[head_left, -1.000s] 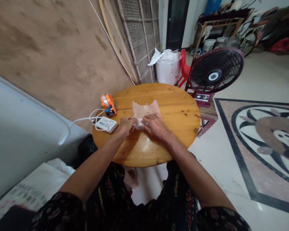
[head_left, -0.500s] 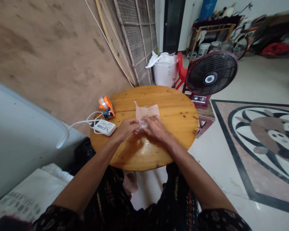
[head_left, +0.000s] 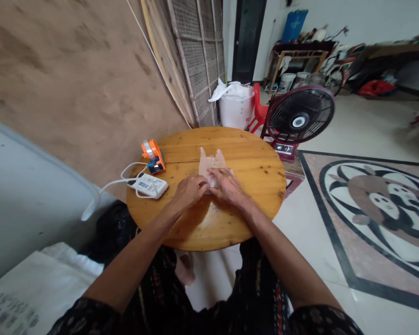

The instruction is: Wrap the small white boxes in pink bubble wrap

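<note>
A thin, pale pink plastic bag lies on the round wooden table, two handle-like points toward the far side. At its near end is a bunched, see-through part, mostly under my fingers; whether something is inside I cannot tell. My left hand is closed, its curled fingertips gripping the bag's near left edge. From the right, my right hand bends over the bag, fingers and thumb closed on the bunched part. The two hands almost touch.
On the table's left are an orange and blue tape dispenser and a white power strip with a looped cord. Beyond the right edge stands a dark red fan. A white sack and a red chair are behind the table.
The bag's far part has become narrower, its sides drawn inward and two points standing up. My left hand has shifted slightly right, toward my right hand. The view has tilted a little.
</note>
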{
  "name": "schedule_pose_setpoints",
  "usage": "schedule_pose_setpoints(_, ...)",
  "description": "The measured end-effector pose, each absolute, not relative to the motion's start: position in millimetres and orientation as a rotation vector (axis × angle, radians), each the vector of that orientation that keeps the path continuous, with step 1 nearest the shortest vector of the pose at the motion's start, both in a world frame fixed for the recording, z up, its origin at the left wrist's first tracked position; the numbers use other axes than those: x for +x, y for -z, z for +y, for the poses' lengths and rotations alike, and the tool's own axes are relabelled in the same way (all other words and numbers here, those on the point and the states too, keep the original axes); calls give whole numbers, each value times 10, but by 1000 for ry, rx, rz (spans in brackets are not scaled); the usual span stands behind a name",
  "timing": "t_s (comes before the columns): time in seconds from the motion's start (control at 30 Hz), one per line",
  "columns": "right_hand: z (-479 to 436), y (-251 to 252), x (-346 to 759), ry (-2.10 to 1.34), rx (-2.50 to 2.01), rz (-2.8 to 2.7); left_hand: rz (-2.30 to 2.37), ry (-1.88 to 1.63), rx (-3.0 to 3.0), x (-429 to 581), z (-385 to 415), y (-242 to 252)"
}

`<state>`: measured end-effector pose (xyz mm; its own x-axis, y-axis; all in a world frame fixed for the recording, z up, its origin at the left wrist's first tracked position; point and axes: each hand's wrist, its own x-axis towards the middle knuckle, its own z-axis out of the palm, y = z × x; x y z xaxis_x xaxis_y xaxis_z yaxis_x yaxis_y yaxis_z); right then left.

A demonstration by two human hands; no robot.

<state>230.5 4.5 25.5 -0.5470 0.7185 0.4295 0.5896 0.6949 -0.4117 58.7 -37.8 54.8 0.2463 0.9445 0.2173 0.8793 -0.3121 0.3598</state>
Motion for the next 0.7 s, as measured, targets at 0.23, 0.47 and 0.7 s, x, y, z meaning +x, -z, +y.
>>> schedule_pose_setpoints(0.23,-17,-539,2453,-344,-1007,-2448,1605,-558,2675,560,-344,-497)
schedule_pose_setpoints(0.47,-253,-586,3021,-662,-1558,-1880,1517,-583,2685,510,-251,-471)
schedule_pose_setpoints(0.7,-271,-469,2759,-1058,-1704,-1655,1423,-722,2672,473,-243,-416)
